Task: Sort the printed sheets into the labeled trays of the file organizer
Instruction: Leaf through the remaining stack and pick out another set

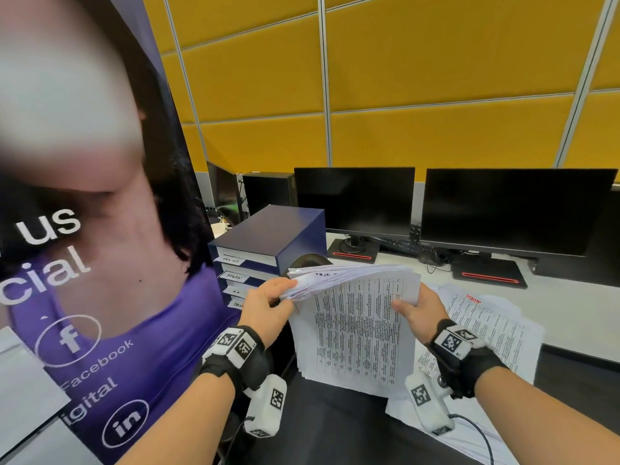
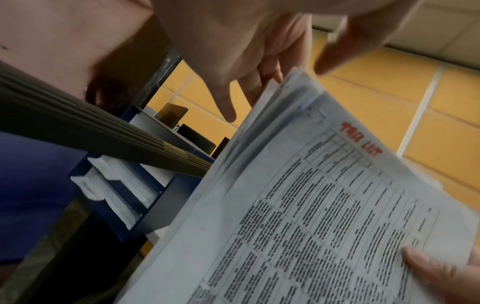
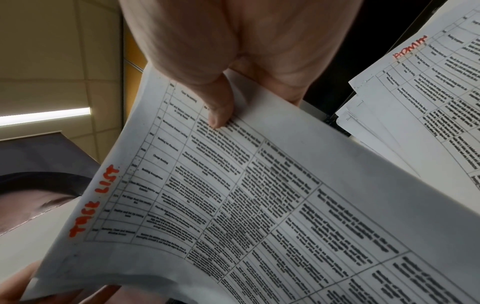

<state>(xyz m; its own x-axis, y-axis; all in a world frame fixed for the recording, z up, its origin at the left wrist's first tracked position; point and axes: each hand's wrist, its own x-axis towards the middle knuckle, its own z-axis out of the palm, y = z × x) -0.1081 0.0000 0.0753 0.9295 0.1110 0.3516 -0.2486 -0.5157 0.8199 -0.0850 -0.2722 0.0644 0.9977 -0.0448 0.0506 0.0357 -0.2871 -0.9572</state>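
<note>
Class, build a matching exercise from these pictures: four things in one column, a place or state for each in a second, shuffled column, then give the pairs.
Things:
1. stack of sheets
2. file organizer
3. ADMIN sheet
4. monitors

Places or states:
A. dark, at the back of the desk
B. lying on the desk, right of the hands
C. held up between the left hand and right hand
D. blue, standing left of the held papers

Pairs: 1-C, 2-D, 3-B, 4-A

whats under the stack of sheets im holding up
Below the held stack a dark surface shows, with more printed sheets spread to its right, the top one marked in red. What lies directly behind the stack is covered.
</note>
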